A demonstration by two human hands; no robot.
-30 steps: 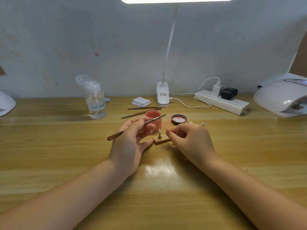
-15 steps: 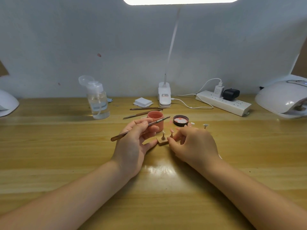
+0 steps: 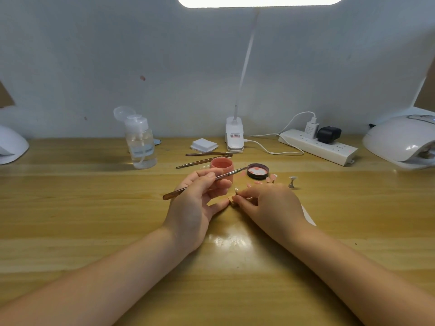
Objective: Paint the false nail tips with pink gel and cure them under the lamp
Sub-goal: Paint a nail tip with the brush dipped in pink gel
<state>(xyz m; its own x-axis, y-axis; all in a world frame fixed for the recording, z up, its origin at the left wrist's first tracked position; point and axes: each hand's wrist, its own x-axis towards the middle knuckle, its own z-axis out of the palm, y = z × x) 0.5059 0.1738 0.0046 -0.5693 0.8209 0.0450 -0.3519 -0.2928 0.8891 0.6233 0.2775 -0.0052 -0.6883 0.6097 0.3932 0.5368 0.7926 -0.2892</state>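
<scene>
Setting: wooden tabletop (image 3: 94, 208) against a pale wall, lit from a strip light overhead.
Left hand (image 3: 195, 203): fingers curled round a brush (image 3: 202, 181); its long axis runs from lower left up to the right, bristle end over the lid (image 3: 257, 171).
Right hand (image 3: 270, 203): fingertips pinch a small stand with a nail tip (image 3: 236, 189), just beside the left hand's little finger.
Gel jar (image 3: 221, 165): open, pink, directly behind the left hand, toward the far edge.
Spare stand (image 3: 292, 181): upright, right of the lid, apart from both hands.
Curing lamp (image 3: 400, 140): far right corner, well apart; the right hand is nearer.
Key relation: the nail tip sits between the hands, below and to the right of the brush tip.
Judgement: painting stage; curing not yet begun.
</scene>
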